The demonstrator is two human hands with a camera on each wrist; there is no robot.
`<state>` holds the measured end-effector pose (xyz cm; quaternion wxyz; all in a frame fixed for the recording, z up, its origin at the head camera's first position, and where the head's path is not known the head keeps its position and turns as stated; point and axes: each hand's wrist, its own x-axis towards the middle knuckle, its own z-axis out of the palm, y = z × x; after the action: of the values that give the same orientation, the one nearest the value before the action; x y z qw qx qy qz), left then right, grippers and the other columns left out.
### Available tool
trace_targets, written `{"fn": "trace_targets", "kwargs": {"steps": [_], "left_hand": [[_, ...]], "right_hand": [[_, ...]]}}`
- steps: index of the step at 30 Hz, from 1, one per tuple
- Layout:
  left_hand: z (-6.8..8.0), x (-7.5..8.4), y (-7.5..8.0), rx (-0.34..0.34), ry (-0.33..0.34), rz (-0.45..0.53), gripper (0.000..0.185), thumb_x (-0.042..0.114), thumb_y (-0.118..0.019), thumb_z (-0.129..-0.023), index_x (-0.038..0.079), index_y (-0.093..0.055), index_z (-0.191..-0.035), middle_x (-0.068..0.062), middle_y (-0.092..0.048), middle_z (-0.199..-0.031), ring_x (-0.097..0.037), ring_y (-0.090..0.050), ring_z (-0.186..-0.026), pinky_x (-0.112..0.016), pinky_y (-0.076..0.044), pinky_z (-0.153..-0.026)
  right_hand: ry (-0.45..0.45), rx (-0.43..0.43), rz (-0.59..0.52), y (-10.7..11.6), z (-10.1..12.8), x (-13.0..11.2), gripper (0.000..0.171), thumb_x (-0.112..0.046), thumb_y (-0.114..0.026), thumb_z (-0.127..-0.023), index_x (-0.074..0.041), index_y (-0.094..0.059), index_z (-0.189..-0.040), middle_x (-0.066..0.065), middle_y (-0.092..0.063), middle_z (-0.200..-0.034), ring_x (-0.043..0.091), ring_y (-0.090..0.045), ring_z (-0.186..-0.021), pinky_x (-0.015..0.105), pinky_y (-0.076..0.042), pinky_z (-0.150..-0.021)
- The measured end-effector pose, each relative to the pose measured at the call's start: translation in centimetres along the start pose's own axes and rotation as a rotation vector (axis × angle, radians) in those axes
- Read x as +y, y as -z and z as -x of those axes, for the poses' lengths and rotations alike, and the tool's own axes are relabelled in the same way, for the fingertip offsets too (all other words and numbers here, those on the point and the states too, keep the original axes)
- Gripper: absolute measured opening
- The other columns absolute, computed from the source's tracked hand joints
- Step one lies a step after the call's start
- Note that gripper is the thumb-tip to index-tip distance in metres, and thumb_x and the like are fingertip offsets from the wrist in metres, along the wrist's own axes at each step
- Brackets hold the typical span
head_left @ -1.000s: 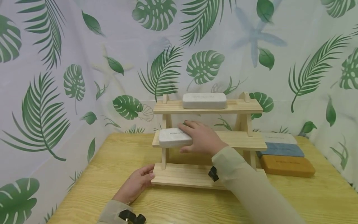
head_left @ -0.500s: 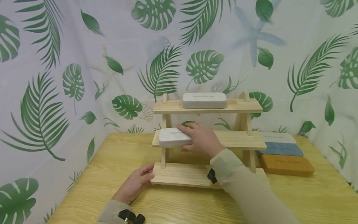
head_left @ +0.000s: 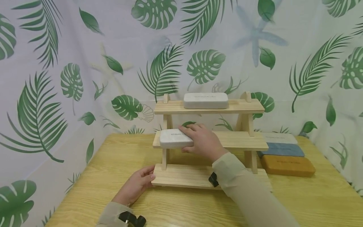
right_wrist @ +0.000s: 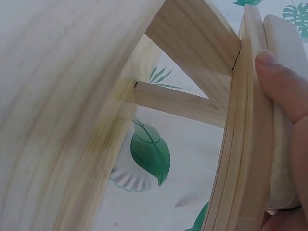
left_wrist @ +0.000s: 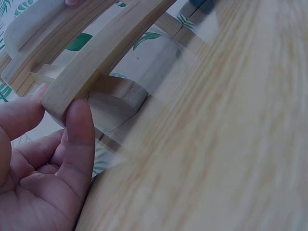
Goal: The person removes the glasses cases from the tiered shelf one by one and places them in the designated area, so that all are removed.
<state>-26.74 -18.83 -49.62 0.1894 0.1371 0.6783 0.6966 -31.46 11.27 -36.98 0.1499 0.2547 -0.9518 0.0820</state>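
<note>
A three-tier wooden display stand is on the table in the head view. On its middle board lies a white glasses case, near the left end. My right hand grips the case's right part from above, covering some of its lettering. In the right wrist view, the thumb lies along the front of that board and the case. My left hand pinches the left end of the bottom board; the left wrist view shows thumb and index finger on either side of that board's end.
A second white glasses case lies on the top board. Right of the stand, an orange case, a blue case and a white case lie in a row on the wooden table. A leaf-print cloth hangs behind.
The head view has shifted slightly. Both hands, the cases and the stand keep the same places relative to each other.
</note>
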Motion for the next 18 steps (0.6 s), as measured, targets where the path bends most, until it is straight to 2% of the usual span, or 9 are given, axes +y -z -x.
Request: {"fn": "trace_targets", "kwargs": {"steps": [8,18], "left_hand": [[0.1,0.3,-0.1,0.003,0.017,0.003,0.062,0.012,-0.053,-0.107,-0.009,-0.023,-0.156,-0.026,-0.042,-0.15,-0.02,-0.056,-0.12,-0.03,-0.052,-0.09],[0.1,0.1,-0.1,-0.001,0.008,0.004,0.063,0.013,-0.053,-0.107,-0.01,-0.023,-0.156,-0.027,-0.042,-0.15,-0.021,-0.057,-0.12,-0.031,-0.051,-0.092]], "right_hand": [[0.011,0.009,-0.026,0.2,0.6,-0.1,0.092,-0.059,-0.08,-0.079,-0.029,-0.042,-0.157,0.002,-0.051,-0.15,0.033,-0.048,-0.129,0.051,-0.049,-0.098],[0.034,0.008,-0.034,0.4,1.4,-0.2,0.09,-0.056,-0.081,-0.08,-0.026,-0.044,-0.156,0.003,-0.051,-0.149,0.034,-0.046,-0.134,0.051,-0.045,-0.103]]}}
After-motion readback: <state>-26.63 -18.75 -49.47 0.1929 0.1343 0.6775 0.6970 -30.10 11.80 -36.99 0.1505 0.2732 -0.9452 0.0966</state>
